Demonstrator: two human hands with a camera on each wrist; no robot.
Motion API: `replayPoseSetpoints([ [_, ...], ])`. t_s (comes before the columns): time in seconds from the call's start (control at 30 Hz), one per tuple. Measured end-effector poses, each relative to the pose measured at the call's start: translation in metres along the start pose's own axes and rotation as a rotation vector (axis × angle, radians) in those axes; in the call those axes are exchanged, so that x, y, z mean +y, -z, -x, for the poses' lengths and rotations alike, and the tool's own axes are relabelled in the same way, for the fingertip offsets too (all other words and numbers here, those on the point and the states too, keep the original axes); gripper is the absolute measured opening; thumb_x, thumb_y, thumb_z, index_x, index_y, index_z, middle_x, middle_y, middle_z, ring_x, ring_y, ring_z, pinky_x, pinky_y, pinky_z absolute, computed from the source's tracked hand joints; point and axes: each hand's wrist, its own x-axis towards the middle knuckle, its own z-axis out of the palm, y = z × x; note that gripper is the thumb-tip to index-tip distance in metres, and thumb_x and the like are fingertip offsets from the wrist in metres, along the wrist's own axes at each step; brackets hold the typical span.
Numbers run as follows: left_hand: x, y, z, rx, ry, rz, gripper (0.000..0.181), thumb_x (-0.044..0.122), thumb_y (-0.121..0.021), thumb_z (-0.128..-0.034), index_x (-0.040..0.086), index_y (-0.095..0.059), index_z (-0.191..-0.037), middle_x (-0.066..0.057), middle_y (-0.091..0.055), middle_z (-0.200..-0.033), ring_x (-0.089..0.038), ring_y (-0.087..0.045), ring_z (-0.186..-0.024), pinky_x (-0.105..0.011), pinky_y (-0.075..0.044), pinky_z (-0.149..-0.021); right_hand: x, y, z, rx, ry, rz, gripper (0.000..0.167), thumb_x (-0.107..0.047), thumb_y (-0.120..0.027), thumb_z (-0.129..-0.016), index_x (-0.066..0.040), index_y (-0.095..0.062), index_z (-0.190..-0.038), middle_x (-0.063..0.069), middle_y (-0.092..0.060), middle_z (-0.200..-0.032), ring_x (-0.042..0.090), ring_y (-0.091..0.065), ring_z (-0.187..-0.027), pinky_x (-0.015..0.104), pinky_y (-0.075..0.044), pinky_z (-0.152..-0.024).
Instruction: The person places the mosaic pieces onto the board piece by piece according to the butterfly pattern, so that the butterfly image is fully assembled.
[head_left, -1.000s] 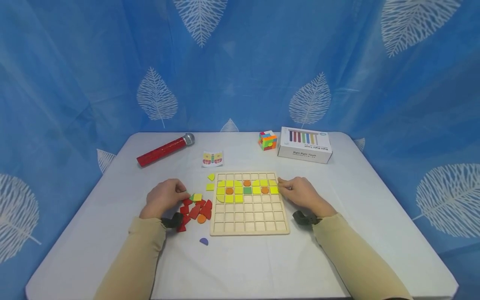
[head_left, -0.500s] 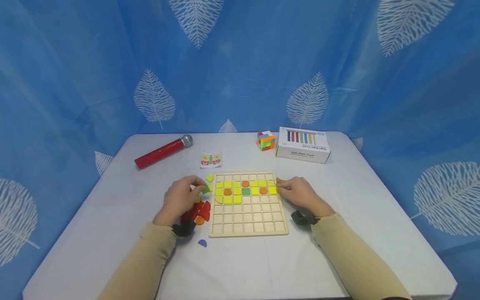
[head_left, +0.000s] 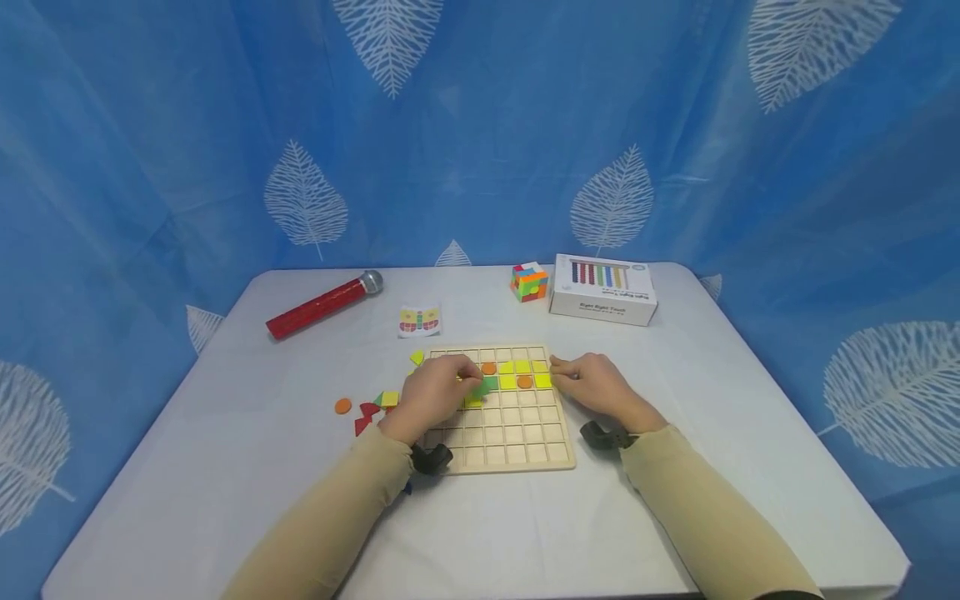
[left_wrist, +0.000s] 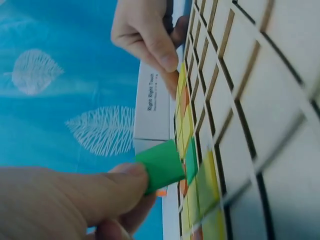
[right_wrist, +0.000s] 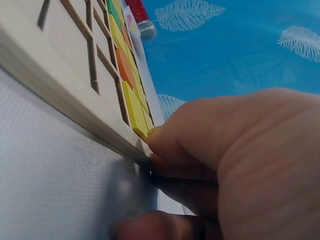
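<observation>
My left hand (head_left: 433, 392) is over the left-middle part of the wooden grid board (head_left: 517, 433). Between thumb and finger it pinches a green square tile (left_wrist: 161, 165), tilted just above the board. Close by, another green tile (left_wrist: 190, 162) lies in a cell, among yellow tiles (head_left: 522, 367) and orange discs (head_left: 524, 382). The left hand hides much of the board's left side in the head view. At the board's right edge, my right hand (head_left: 596, 383) holds the rim, its thumb touching the corner of a yellow tile (right_wrist: 134, 110).
Loose red tiles (head_left: 362, 426), a yellow square (head_left: 389, 398) and an orange disc (head_left: 342, 406) lie left of the board. Behind it are a butterfly pattern card (head_left: 420, 321), a red toy microphone (head_left: 318, 308), a puzzle cube (head_left: 529, 283) and a white box (head_left: 603, 292).
From the loose tiles, my left hand has picked up the green square and carried it right, over the board. My right hand has stayed at the board's edge.
</observation>
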Motion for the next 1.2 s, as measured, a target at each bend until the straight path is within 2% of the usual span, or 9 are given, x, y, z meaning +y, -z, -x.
replayPoseSetpoints([
  [0.1,0.005,-0.007,-0.005,-0.037,-0.004,-0.012,0.006,0.025,-0.074,-0.0964,0.023,-0.077,-0.102,0.008,-0.073,-0.103,-0.014,-0.060,-0.083,-0.032,-0.049,-0.071,0.000,-0.002,-0.001,-0.006,0.004,-0.009,0.038,-0.032,-0.065,-0.100,-0.013,-0.067,-0.133,0.001,-0.058,-0.147,0.035,-0.050,-0.141,0.055,-0.040,-0.115],
  [0.2,0.008,-0.014,-0.006,-0.048,-0.022,-0.026,0.006,0.024,-0.074,-0.0962,0.023,-0.077,-0.101,0.009,-0.072,-0.099,-0.013,-0.059,-0.079,-0.030,-0.048,-0.067,0.002,-0.004,-0.001,-0.007,0.006,0.000,0.038,-0.032,-0.065,-0.100,-0.014,-0.068,-0.132,0.001,-0.058,-0.147,0.034,-0.051,-0.140,0.055,-0.039,-0.115],
  [0.47,0.010,-0.022,-0.006,-0.014,-0.081,-0.102,0.009,0.024,-0.080,-0.0910,0.024,-0.081,-0.100,0.008,-0.071,-0.100,-0.011,-0.062,-0.085,-0.029,-0.050,-0.067,0.003,0.001,-0.003,0.000,0.001,0.022,0.040,-0.034,-0.065,-0.100,-0.014,-0.066,-0.134,0.000,-0.058,-0.148,0.035,-0.051,-0.140,0.053,-0.044,-0.111],
  [0.63,0.010,-0.025,-0.004,0.010,-0.098,-0.141,0.013,0.027,-0.083,-0.0883,0.028,-0.083,-0.101,0.008,-0.071,-0.097,-0.010,-0.065,-0.087,-0.026,-0.048,-0.063,0.004,0.002,-0.003,0.006,0.017,0.035,0.039,-0.034,-0.065,-0.100,-0.014,-0.067,-0.134,0.000,-0.059,-0.147,0.033,-0.055,-0.137,0.046,-0.048,-0.099],
  [0.77,0.009,-0.023,-0.003,0.027,-0.118,-0.130,0.010,0.028,-0.083,-0.0886,0.029,-0.083,-0.099,0.009,-0.070,-0.097,-0.010,-0.066,-0.086,-0.025,-0.045,-0.058,0.005,0.003,-0.002,0.007,0.021,0.037,0.039,-0.034,-0.064,-0.100,-0.014,-0.067,-0.133,0.000,-0.059,-0.146,0.034,-0.053,-0.139,0.048,-0.048,-0.103],
  [0.87,0.006,-0.015,-0.002,0.024,-0.096,-0.097,0.010,0.028,-0.080,-0.0906,0.027,-0.083,-0.100,0.009,-0.071,-0.099,-0.011,-0.066,-0.089,-0.028,-0.049,-0.062,0.005,0.003,-0.002,0.000,0.014,0.034,0.039,-0.034,-0.064,-0.101,-0.014,-0.067,-0.134,0.000,-0.058,-0.147,0.034,-0.050,-0.141,0.051,-0.047,-0.107],
  [0.97,-0.002,0.004,-0.001,0.037,-0.023,-0.056,0.014,0.027,-0.078,-0.0930,0.025,-0.082,-0.106,0.007,-0.073,-0.106,-0.016,-0.066,-0.098,-0.036,-0.053,-0.077,0.005,0.003,-0.002,-0.001,0.004,0.030,0.040,-0.035,-0.064,-0.101,-0.014,-0.067,-0.134,-0.001,-0.058,-0.148,0.035,-0.050,-0.141,0.052,-0.046,-0.109],
  [1.1,-0.032,0.035,0.007,0.084,0.080,-0.006,0.022,0.028,-0.075,-0.0950,0.020,-0.078,-0.115,-0.001,-0.073,-0.117,-0.024,-0.064,-0.105,-0.045,-0.053,-0.091,0.005,0.002,-0.002,-0.004,-0.005,0.014,0.040,-0.035,-0.064,-0.101,-0.014,-0.066,-0.135,-0.001,-0.058,-0.148,0.034,-0.049,-0.142,0.055,-0.041,-0.114],
  [1.2,-0.063,0.054,0.020,0.103,0.184,0.036,0.026,0.029,-0.073,-0.0969,0.017,-0.074,-0.120,-0.006,-0.071,-0.121,-0.026,-0.061,-0.102,-0.045,-0.053,-0.090,0.005,0.001,-0.003,-0.015,-0.002,0.002,0.040,-0.035,-0.063,-0.101,-0.015,-0.066,-0.135,-0.001,-0.058,-0.148,0.034,-0.048,-0.142,0.055,-0.039,-0.115],
])
